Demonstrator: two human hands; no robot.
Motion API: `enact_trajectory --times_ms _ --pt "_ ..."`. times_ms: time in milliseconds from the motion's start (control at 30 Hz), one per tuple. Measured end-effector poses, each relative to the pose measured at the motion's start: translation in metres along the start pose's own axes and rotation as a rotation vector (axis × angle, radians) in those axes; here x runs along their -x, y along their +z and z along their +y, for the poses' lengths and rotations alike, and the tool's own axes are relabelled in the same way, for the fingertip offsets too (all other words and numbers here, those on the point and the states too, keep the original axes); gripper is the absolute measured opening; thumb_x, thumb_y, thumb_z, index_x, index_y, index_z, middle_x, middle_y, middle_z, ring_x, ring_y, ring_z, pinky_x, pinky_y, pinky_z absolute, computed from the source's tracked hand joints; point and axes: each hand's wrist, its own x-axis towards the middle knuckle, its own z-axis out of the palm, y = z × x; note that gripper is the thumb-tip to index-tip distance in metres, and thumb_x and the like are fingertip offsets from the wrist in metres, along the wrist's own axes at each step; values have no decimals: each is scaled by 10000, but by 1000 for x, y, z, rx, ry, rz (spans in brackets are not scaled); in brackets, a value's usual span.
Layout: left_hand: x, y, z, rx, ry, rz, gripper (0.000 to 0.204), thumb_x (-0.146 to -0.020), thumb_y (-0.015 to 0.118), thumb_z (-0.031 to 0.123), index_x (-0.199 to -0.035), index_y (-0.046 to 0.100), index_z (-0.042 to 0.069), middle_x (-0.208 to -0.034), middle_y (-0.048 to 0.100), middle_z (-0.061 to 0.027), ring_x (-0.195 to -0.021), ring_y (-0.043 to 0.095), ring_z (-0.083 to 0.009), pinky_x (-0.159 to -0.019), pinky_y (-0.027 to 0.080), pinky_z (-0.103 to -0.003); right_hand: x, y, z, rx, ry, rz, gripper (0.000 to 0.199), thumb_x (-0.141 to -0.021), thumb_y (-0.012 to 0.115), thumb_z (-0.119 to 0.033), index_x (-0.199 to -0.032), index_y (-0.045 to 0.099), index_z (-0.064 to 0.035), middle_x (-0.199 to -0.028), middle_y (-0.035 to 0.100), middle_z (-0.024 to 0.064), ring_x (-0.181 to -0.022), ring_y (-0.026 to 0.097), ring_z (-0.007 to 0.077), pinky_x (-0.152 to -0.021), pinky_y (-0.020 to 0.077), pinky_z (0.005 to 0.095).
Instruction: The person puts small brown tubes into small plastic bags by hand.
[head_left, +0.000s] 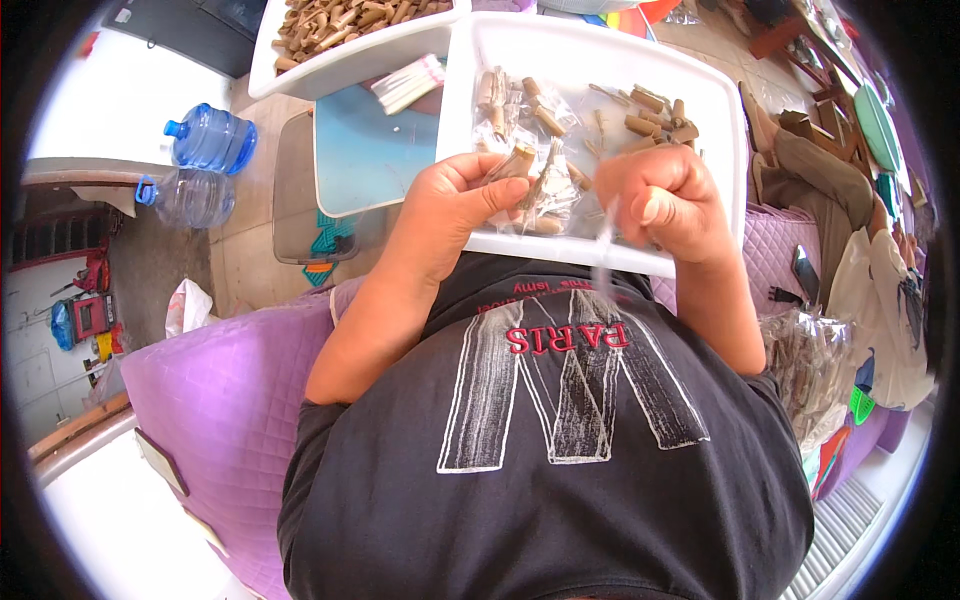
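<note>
My left hand (462,205) pinches a small brown cylinder (515,165) between thumb and fingers; clear plastic wraps around or lies against it. Over the white tray (735,215), my right hand (668,200) is curled closed and smeared by motion. A thin whitish strip (604,245), also blurred, hangs from its fingers. Beneath and between the hands lie clear plastic packets (548,195) with brown cylinders in them. Loose brown cylinders (655,118) are heaped on the tray's far right side, beyond my right hand.
A second white tray (350,68) full of brown pieces stands at the far left. Below it, a blue board (360,150) bears a bundle of white strips (410,84). Large water bottles (213,138) stand on the floor. Filled clear bags (808,365) lie at my right.
</note>
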Motion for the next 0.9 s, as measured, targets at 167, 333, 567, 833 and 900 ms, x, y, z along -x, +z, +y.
enact_trajectory --times_ms 167,333,567,833,900 --pt "1 2 4 20 41 19 320 -775 669 110 -1043 568 -32 -953 634 -92 -826 609 -137 -754 499 -274 -15 18 9 818 -15 538 238 -744 667 -95 -965 599 -39 -804 571 22 -785 545 119 -642 423 249" --pt "2 6 4 -4 41 -13 329 -766 675 90 -1052 567 -33 -939 639 -90 -817 610 -135 -760 493 -260 -21 18 19 718 -100 528 211 -741 647 -40 -949 616 -29 -892 574 47 -831 538 136 -718 420 248" --pt "2 6 2 -22 47 39 345 -756 689 73 -1048 567 -64 -931 628 -63 -808 576 -98 -741 455 -210 -22 21 18 751 -209 562 150 -675 694 -6 -812 639 -30 -845 576 66 -835 564 170 -745 439 268" --pt "7 10 8 -24 13 -18 318 -735 705 94 -1004 598 -40 -892 642 -68 -775 591 -105 -732 461 -221 -21 24 24 843 -167 435 118 -694 691 -37 -803 647 -45 -868 563 63 -841 566 199 -729 452 280" --pt "8 11 8 -5 13 -4 317 -740 702 99 -1005 597 -40 -886 641 -65 -770 588 -103 -729 458 -218 -21 26 24 847 -152 423 125 -703 687 -46 -824 654 -53 -879 558 64 -848 565 205 -737 452 282"
